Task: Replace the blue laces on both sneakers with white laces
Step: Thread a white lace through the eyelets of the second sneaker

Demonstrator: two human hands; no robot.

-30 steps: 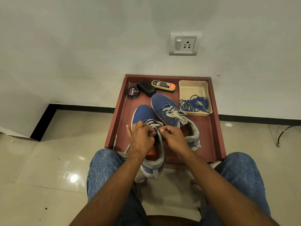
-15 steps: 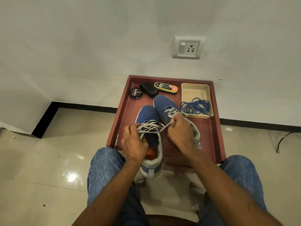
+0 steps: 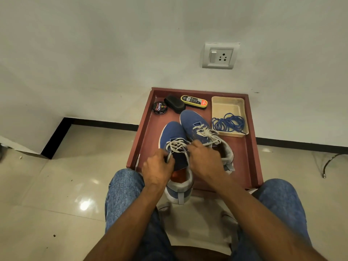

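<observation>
I am tightening the white lace point(image 3: 177, 146) on the near sneaker point(image 3: 174, 140), and both my hands are working at its upper eyelets. To do this well, I judge I should pull each side evenly, keep the lace flat through the eyelets rather than twisted, and hold the shoe steady so it does not slide off the near edge of the red tray point(image 3: 250, 166), over which its heel already hangs.

My left hand point(image 3: 157, 169) is curled at the shoe's left side, its fingers point(image 3: 167, 159) pinching one strand of the lace just below the crossings. My right hand point(image 3: 204, 160) is curled at the shoe's right side, knuckles up; its fingers seem closed on the other strand, though the lace end itself is hidden under the hand.

The near sneaker lies between my hands, toe pointing away from me. The second sneaker point(image 3: 199, 125) lies just beside it to the right, touching it, already carrying a white lace. The blue laces point(image 3: 228, 123) lie coiled in the beige tray point(image 3: 227, 104) at the far right corner, well apart from my fingers.
</observation>
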